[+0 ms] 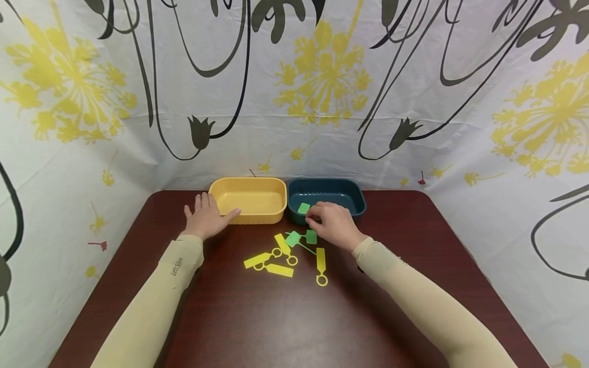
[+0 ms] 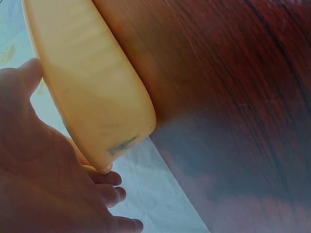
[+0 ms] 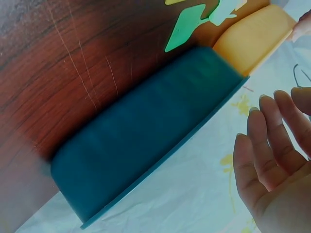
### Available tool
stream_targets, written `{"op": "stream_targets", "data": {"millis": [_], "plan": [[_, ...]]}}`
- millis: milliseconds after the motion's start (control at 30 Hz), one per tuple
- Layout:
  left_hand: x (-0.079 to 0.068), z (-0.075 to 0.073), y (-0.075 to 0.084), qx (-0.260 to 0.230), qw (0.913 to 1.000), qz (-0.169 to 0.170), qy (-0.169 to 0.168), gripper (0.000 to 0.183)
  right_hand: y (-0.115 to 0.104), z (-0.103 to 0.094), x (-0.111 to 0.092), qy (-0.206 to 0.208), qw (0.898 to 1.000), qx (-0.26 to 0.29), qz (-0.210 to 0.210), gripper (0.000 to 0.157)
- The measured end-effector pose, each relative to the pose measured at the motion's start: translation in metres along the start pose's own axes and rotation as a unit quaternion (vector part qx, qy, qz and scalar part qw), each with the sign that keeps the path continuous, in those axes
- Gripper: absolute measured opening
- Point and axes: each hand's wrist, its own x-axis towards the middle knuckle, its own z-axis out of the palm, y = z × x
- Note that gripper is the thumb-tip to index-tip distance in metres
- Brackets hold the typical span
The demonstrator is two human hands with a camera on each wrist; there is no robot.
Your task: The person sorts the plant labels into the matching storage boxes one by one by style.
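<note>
1. As the right hand [image 1: 336, 224] leans over the near rim of the blue bin [image 1: 329, 187], a green tag [image 1: 303, 208] shows over that bin's left end: flat, bright, squarish, its remainder hidden. Lying inside or touching the fingertips? Hard to make out!
2. Those right fingers, seen from the right wrist, run side by side, gently bent, nothing visible between them; part of the hand is cut off. Whether the tips touch the tag, I can't tell.
3. Just in front of the blue bin, more green tags [image 1: 293, 238] overlap, square heads and thin stems, and which stem belongs where is unclear; the right wrist view crops them.
4. Out front and left of the blue bin, three yellow tags [image 1: 279, 270] lie jumbled, long blades ending in rings; a lone yellow tag [image 1: 320, 259] sits straight in front of it.
5. Snug against the blue bin's left, the yellow bin [image 1: 257, 219]! The left hand [image 1: 204, 217] has its thumb at the rim, fingers spread about the end farthest from the blue bin.
6. Beneath the blue bin, a red-brown table [image 1: 299, 317]; behind it, a patterned sheet [image 1: 257, 102].
</note>
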Motion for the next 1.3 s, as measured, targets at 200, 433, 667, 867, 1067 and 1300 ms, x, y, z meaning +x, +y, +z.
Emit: {"op": "stream_targets", "data": {"millis": [200, 433, 667, 867, 1067, 1300], "plan": [[0.0, 0.001, 0.001, 0.001, 1.0, 0.0, 0.001, 0.125, 0.001, 0.009, -0.005, -0.02, 1.0, 0.004, 0.005, 0.007], [-0.001, 0.0, 0.002, 0.002, 1.0, 0.0, 0.002, 0.124, -0.001, 0.019, -0.01, -0.038, 0.999, 0.002, 0.006, 0.003], [-0.002, -0.001, 0.002, -0.002, 1.0, -0.001, 0.005, 0.124, -0.005, 0.027, -0.014, -0.075, 0.997, -0.009, 0.013, 0.005], [-0.001, 0.002, 0.0, -0.005, 1.0, -0.004, 0.001, 0.125, -0.006, 0.034, -0.015, -0.101, 0.995, -0.011, 0.015, 0.008], [-0.001, 0.001, 0.0, -0.004, 1.0, -0.004, -0.001, 0.125, -0.006, 0.038, -0.017, -0.115, 0.993, -0.014, 0.016, 0.009], [-0.001, 0.0, 0.001, 0.0, 1.0, -0.003, 0.003, 0.125, -0.006, 0.04, -0.019, -0.126, 0.992, -0.018, 0.021, 0.009]]}}
